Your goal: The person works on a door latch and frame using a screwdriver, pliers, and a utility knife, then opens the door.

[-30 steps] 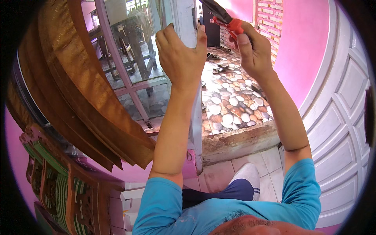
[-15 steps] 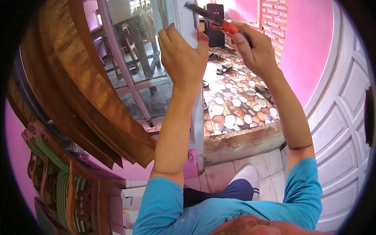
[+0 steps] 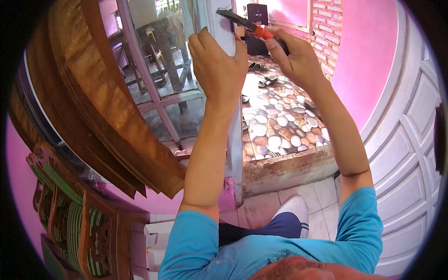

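As the right hand [image 3: 298, 58], fingers clamped, is swinging red-handled metal pliers [image 3: 243, 21] toward nine o'clock, nearing the pale wooden post [image 3: 223, 35], the left hand [image 3: 218, 70] is straddling it; grip unclear.

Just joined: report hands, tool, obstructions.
Right hand gripping red-handled tool. Left hand at pale post, grip unclear. Tool's dark end overlaps post in view, left hand close below.

Dark sandals [image 3: 268, 82] lie on the pebble-patterned floor [image 3: 275, 126]; nearer, pale floor tiles [image 3: 323, 192] carry a foot [image 3: 295, 212].
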`<state>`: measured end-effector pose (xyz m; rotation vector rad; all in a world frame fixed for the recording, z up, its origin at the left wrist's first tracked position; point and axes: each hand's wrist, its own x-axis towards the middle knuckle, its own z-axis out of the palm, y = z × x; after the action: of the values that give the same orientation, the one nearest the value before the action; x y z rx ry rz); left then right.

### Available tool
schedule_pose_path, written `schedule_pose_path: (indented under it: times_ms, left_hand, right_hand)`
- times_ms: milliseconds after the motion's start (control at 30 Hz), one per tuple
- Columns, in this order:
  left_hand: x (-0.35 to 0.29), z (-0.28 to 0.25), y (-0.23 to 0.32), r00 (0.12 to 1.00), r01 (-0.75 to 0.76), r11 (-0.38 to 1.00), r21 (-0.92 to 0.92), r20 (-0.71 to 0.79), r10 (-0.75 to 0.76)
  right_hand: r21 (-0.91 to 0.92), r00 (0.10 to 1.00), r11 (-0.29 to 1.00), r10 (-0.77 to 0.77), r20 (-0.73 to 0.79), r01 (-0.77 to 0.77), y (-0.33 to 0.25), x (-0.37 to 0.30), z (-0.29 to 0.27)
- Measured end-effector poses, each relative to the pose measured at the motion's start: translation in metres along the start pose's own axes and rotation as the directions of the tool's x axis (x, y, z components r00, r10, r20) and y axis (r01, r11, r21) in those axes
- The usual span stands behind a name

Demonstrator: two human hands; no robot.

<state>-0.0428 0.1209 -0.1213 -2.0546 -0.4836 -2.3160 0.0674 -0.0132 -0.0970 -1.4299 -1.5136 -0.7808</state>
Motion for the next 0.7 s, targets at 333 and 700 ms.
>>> schedule_pose_path:
  times_ms: [333, 700]
  left_hand:
    - [-0.001, 0.003, -0.003, 1.0, -0.02, 1.0, -0.004, -0.003, 0.02]
    - [0.0, 0.003, -0.006, 1.0, -0.007, 1.0, -0.02, 0.016, 0.008]
  right_hand:
    - [0.11, 0.97, 0.97, -0.2, -0.142, 0.216, 0.005, -0.005, 0.004]
    - [-0.017, 0.997, 0.999, -0.045, 0.062, 0.046, 0.001, 0.001, 0.001]
